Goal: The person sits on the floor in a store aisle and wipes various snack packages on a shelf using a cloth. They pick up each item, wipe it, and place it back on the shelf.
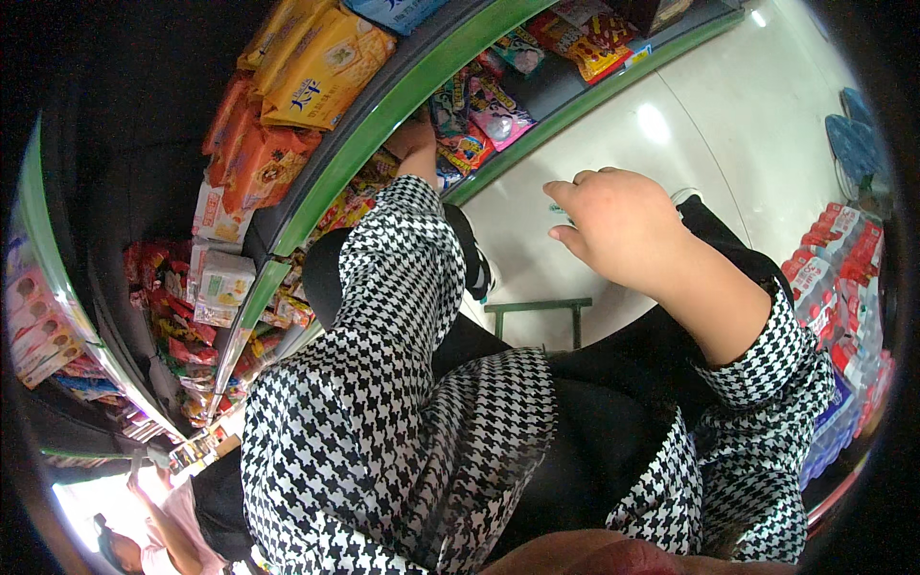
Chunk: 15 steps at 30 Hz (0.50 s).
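My left hand [413, 136] reaches under the green shelf edge into the lower shelf, beside colourful snack packets; its fingers are in shadow and partly hidden, so what it touches cannot be told. A pink packet [498, 111] and a red-orange packet [467, 147] lie just right of it. Over the pale floor hangs my right hand [611, 215], thumb and forefinger apart, with no object visible in it; its palm faces away from view. Yellow cracker packs [330, 72] stand on the shelf above, with orange packs [269, 162] beside them.
Green shelf edging [496, 162] curves past my left arm. Shrink-wrapped bottles with red caps [834, 266] stand at the right, near blue shoes [852, 140]. A green metal frame [539, 305] is between my legs. Another person [169, 528] is at the lower left.
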Tool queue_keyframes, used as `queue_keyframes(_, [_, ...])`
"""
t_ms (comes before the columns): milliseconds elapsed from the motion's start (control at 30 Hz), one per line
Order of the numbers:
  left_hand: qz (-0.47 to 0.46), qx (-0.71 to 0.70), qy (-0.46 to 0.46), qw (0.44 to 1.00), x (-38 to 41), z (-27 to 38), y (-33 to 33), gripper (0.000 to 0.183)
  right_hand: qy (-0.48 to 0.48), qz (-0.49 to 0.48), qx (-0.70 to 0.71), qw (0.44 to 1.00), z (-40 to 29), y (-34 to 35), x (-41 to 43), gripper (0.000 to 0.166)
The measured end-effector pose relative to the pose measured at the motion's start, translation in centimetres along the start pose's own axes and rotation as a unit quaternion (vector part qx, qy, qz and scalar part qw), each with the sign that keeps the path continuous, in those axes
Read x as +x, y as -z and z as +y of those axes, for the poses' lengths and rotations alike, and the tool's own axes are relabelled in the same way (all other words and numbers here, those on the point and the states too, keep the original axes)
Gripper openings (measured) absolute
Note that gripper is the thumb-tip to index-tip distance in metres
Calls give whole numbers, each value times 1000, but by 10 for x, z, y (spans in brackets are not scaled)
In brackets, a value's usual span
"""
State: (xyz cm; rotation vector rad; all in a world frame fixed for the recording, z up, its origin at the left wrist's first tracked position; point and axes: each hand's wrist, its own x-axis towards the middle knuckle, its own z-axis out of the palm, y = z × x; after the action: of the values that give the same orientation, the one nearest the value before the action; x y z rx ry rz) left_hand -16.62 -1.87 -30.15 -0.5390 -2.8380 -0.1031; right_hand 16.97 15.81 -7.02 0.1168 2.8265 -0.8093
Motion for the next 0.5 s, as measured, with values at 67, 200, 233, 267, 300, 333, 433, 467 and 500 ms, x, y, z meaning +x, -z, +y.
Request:
queue_keyframes(67, [-41,2,-41,998,-3,-5,27,67,8,-14,-4,1000,-4,1,2,36])
queue_keyframes(200, [-92,25,-101,990,-6,19,60,68,-8,-41,-7,999,1,-6,5,35])
queue_keyframes(233, [-106,40,-107,988,-6,20,67,68,-8,-45,-8,999,2,-7,5,35])
queue_keyframes(267, [-115,46,-115,986,-8,26,70,68,-11,-47,-6,999,3,-7,6,35])
queue_keyframes(300, [-121,61,-106,985,-10,22,75,68,-4,-49,-6,999,1,-7,6,35])
queue_keyframes(333, [-130,80,-103,983,-9,18,79,68,1,-51,-5,999,0,-6,6,35])
queue_keyframes(433, [-151,110,-86,979,-5,25,75,69,6,-24,0,1000,2,-7,7,34])
queue_keyframes(467, [-160,116,-82,977,-2,32,69,69,0,-20,-2,1000,4,-8,7,34])
queue_keyframes(500, [-153,109,-60,980,-1,35,58,69,-2,-17,-4,1000,5,-8,7,34])
